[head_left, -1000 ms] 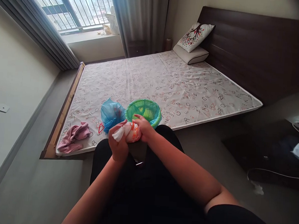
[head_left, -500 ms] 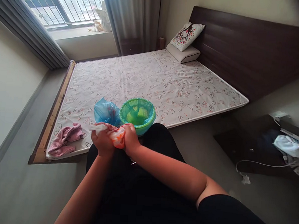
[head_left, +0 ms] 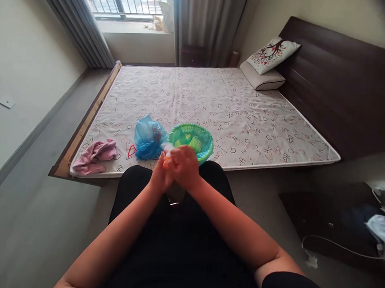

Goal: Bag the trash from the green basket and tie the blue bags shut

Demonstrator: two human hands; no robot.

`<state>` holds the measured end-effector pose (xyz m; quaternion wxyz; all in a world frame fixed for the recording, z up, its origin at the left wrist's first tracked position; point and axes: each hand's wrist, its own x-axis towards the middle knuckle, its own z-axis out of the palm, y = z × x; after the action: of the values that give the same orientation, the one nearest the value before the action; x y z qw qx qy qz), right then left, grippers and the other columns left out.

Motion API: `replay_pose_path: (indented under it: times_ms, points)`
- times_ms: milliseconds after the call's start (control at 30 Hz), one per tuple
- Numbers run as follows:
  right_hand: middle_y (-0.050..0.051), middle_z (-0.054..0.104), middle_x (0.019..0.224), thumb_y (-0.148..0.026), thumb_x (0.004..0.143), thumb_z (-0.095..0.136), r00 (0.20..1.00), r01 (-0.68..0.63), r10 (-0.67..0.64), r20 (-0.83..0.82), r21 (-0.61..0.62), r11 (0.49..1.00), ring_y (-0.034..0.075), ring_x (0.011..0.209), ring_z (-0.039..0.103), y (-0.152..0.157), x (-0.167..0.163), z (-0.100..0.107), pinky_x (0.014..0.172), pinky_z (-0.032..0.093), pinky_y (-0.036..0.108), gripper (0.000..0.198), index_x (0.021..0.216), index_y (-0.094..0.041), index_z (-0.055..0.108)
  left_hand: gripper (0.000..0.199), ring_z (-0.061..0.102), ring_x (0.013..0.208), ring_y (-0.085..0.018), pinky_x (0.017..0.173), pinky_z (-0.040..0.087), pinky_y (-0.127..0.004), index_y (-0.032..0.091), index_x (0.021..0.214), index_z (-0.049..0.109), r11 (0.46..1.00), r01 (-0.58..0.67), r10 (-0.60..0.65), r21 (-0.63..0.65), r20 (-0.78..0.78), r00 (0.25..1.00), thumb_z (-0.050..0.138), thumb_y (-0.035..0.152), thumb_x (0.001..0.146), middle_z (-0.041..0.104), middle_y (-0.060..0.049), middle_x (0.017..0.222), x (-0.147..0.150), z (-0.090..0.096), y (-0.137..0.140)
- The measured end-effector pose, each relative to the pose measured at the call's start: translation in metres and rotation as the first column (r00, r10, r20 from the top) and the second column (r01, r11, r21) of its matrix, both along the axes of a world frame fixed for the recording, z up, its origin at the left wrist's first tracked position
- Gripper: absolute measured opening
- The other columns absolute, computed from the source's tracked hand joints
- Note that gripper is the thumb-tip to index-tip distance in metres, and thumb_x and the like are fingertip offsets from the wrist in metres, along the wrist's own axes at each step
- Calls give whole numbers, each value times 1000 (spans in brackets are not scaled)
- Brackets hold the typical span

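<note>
My left hand (head_left: 159, 176) and my right hand (head_left: 185, 166) are closed together above my lap. Between them is a crumpled orange-and-white plastic bag (head_left: 166, 160), mostly covered by my fingers. My right hand lies over the top of it, slightly blurred. Just beyond my hands, a green mesh basket (head_left: 209, 136) lined with a bluish plastic bag sits near the mattress edge. A bunched blue plastic bag (head_left: 150, 137) rests to its left, with something reddish showing through faintly.
A pink cloth (head_left: 95, 155) lies on the mattress (head_left: 195, 94) at its near left corner. Beside the blue bag is a thin red loop (head_left: 132, 150). Pillows (head_left: 263, 77) lean by the dark headboard (head_left: 342, 61). A cable (head_left: 335, 246) trails at lower right.
The view has turned left. My right hand has moved over the orange-and-white bag and now hides most of it. The red loop has come into sight.
</note>
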<state>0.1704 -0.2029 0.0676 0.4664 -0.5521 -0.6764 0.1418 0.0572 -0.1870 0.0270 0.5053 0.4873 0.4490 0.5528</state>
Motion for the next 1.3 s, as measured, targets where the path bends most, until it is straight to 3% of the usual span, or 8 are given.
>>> replay_pose_path:
  times_ms: [167, 267, 400, 467, 700, 800, 933, 1300]
  points:
    - [16, 59, 143, -43, 98, 56, 980, 195, -195, -37, 12, 981, 34, 144, 50, 36, 56, -36, 128, 33, 60, 36, 128, -25, 65, 52, 65, 137, -27, 95, 63, -38, 42, 153, 48, 934, 146, 2, -326, 413, 911, 63, 51, 104, 55, -8, 161, -18, -12, 8]
    - [20, 40, 169, -51, 96, 59, 993, 113, -110, 40, -83, 990, 39, 164, 29, 41, 77, -70, 129, 30, 67, 61, 149, -22, 53, 43, 73, 119, -23, 86, 61, -31, 32, 148, 51, 875, 98, 105, -475, 384, 917, 58, 44, 108, 63, -12, 148, -30, -34, 13]
    - [18, 56, 156, -38, 103, 46, 987, 155, -155, 40, -6, 988, 30, 155, 47, 21, 96, -113, 129, 38, 60, 42, 141, -23, 57, 30, 74, 90, -15, 68, 54, -22, 23, 135, 55, 654, -47, 308, -755, 210, 928, 39, 39, 115, 67, -16, 138, -45, -63, 23]
    - [19, 58, 151, -36, 101, 48, 970, 237, -237, 50, -5, 971, 32, 153, 49, 11, 103, -130, 129, 38, 61, 37, 132, -22, 61, 30, 74, 84, -15, 66, 53, -22, 22, 132, 56, 593, -53, 333, -804, 185, 925, 36, 38, 115, 69, -17, 132, -48, -71, 28]
    - [26, 39, 164, -42, 92, 55, 896, 440, -444, -20, -97, 893, 38, 162, 32, 25, 116, -159, 130, 30, 65, 47, 132, -17, 58, 29, 73, 76, -14, 65, 53, -24, 21, 124, 62, 623, 35, 249, -781, 241, 938, 47, 42, 111, 73, -12, 122, -29, -79, 30]
    - [27, 49, 156, -48, 87, 55, 808, 517, -566, -164, -263, 815, 37, 153, 46, 34, 121, -163, 126, 39, 61, 58, 136, -17, 53, 33, 75, 81, -16, 68, 55, -26, 22, 131, 63, 663, 146, 151, -734, 322, 935, 53, 44, 108, 74, -12, 126, -23, -79, 25]
    - [21, 68, 137, -56, 85, 58, 716, 475, -645, -267, -492, 730, 33, 126, 66, 33, 128, -162, 112, 50, 53, 59, 132, -19, 56, 45, 78, 90, -19, 74, 57, -28, 25, 143, 61, 709, 252, 35, -659, 390, 920, 60, 47, 103, 71, -12, 139, -25, -78, 21]
    - [17, 73, 122, -65, 82, 54, 761, 413, -607, -227, -552, 724, 33, 111, 69, 31, 126, -149, 96, 51, 46, 61, 123, -20, 62, 52, 79, 94, -21, 78, 58, -30, 24, 156, 53, 732, 310, -41, -606, 415, 909, 54, 45, 108, 66, -15, 151, -24, -72, 19]
